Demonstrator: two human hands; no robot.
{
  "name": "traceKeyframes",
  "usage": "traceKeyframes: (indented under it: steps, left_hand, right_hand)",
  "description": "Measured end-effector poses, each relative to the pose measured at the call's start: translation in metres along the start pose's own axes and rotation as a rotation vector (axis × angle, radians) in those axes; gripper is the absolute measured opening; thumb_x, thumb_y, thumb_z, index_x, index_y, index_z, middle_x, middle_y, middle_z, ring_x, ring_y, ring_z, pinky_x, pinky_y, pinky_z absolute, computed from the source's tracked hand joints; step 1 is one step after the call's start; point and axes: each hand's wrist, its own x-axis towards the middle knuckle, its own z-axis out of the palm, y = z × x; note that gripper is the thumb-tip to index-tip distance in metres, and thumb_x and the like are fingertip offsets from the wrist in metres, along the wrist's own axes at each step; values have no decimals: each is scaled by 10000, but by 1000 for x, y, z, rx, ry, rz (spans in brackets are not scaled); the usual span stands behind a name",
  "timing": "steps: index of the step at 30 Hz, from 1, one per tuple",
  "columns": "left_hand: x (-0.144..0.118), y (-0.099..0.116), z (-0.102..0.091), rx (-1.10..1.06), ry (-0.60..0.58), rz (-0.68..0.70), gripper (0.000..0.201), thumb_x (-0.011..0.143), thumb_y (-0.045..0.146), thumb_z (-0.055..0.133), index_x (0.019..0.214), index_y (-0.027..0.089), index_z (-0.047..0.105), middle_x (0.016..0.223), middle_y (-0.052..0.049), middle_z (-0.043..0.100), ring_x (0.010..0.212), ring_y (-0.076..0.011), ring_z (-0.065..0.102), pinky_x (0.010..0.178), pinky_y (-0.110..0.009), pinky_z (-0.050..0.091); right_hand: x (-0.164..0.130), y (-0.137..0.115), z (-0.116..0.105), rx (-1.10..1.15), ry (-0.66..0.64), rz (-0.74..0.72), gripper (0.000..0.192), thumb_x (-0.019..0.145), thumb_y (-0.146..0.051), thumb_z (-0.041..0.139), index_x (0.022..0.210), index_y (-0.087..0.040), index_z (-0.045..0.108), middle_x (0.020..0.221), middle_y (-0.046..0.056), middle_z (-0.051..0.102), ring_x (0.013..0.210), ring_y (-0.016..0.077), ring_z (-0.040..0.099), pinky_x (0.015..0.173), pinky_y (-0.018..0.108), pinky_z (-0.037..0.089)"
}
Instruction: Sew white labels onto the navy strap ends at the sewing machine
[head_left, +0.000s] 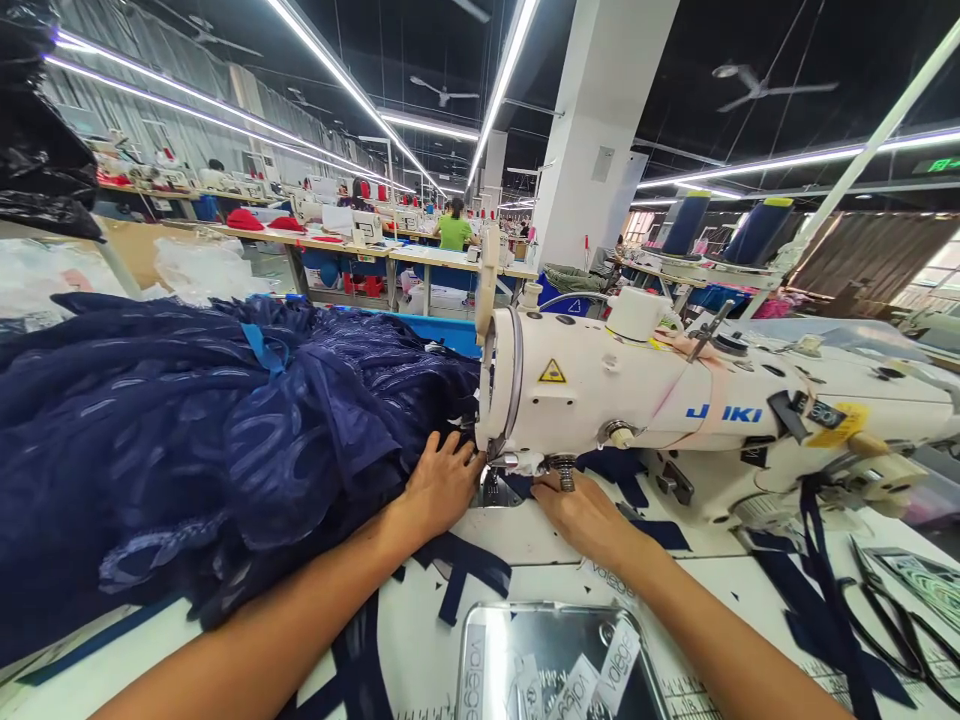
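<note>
A white sewing machine [585, 370] stands in front of me, its presser foot [493, 488] low over the bed. Just left of the needle area, my left hand [444, 487] lies with its fingers stretched out against a large heap of navy sheer fabric [247, 430]. To the right of the presser foot, my right hand [577, 512] has its fingers closed on a navy fabric piece [519, 487] under the machine arm. Its fingertips are partly hidden by the machine. A bright blue strip [262, 350] lies on the heap.
A metal tray [555, 660] with printed labels is at the front. Black scissors [892, 620] lie at the right. Navy strips [469, 565] are scattered about the table. Thread cones [686, 222] stand behind the machine. A person in green [453, 232] sits far off.
</note>
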Motion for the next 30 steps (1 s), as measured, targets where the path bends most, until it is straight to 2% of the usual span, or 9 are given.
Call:
traceKeyframes:
  steps: [11, 18, 24, 27, 30]
  left_hand:
    - [1, 1, -1, -1, 18, 5, 198, 772, 127, 444, 850, 160, 623, 930, -93, 620, 924, -274, 486, 800, -453, 335]
    - [-1, 0, 3, -12, 46, -4, 244, 741, 109, 469, 929, 170, 611, 958, -86, 623, 955, -289, 479, 825, -487, 331]
    - [-2, 2, -2, -33, 57, 0, 247, 724, 79, 474, 898, 173, 622, 931, -97, 635, 957, -290, 500, 812, -484, 362]
    - [-7, 0, -4, -93, 69, 39, 272, 729, 80, 468, 937, 177, 613, 970, -89, 632, 972, -271, 513, 843, -479, 371]
    - [-15, -12, -4, -166, 114, 165, 304, 767, 125, 436, 1028, 176, 582, 1045, -87, 614, 1027, -247, 505, 903, -468, 364]
  right_hand:
    - [-2, -3, -1, 26, 1, 4, 166, 785, -33, 447, 796, -109, 594, 753, 80, 577, 711, 187, 524, 660, 299, 414]
    - [-2, -4, -1, 31, -8, 23, 159, 789, -53, 454, 802, -108, 602, 771, 92, 575, 747, 198, 527, 682, 306, 425]
    - [-1, -5, -1, 27, 10, 13, 158, 800, -60, 443, 768, -108, 591, 754, 86, 569, 736, 193, 517, 687, 300, 413]
    - [-1, -6, 0, 14, 18, 20, 155, 792, -51, 448, 745, -114, 581, 755, 82, 570, 724, 186, 515, 668, 290, 403]
    - [0, -3, 2, 0, 25, 25, 169, 779, -29, 443, 733, -124, 575, 725, 69, 566, 694, 175, 508, 646, 281, 392]
